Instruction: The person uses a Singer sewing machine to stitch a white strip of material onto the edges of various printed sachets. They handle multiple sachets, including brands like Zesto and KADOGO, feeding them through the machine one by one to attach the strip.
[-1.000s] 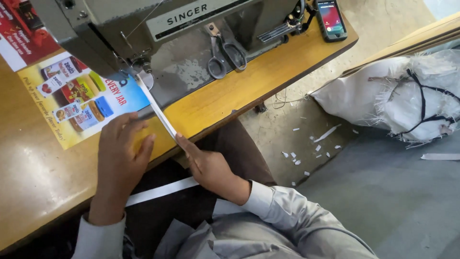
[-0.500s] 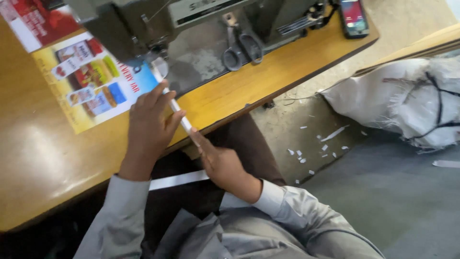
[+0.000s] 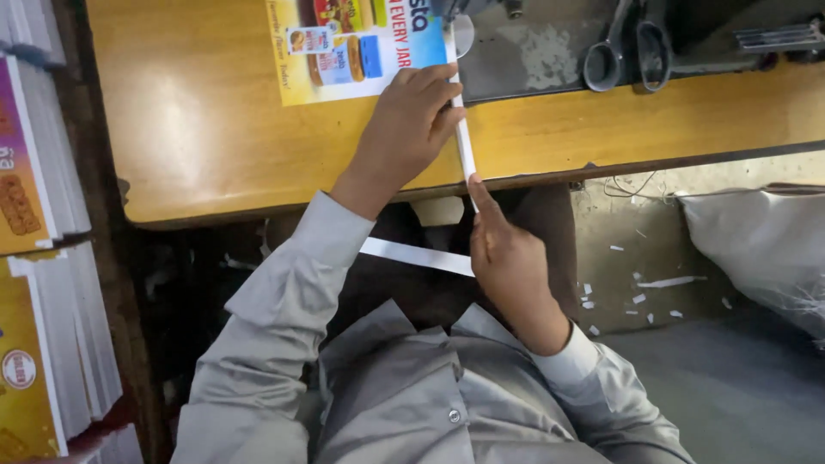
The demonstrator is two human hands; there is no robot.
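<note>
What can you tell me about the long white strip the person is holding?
The white strip is thin, narrow and flat, and looks like paper or fabric tape. It runs straight down the right edge of the colourful printed sheet, across the wooden table and over its front edge. The left hand presses on it with its fingertips, and the right hand touches its lower part with a pointing finger. Below the table it carries on sideways across the person's lap. Its top end goes under the grey sewing machine.

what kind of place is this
Probably a small stitching or print-finishing workshop. A sewing machine bed with scissors sits on a wooden worktable, the left hand and right hand guide a white strip along a printed sheet, and stacks of printed sheets stand alongside.
</note>
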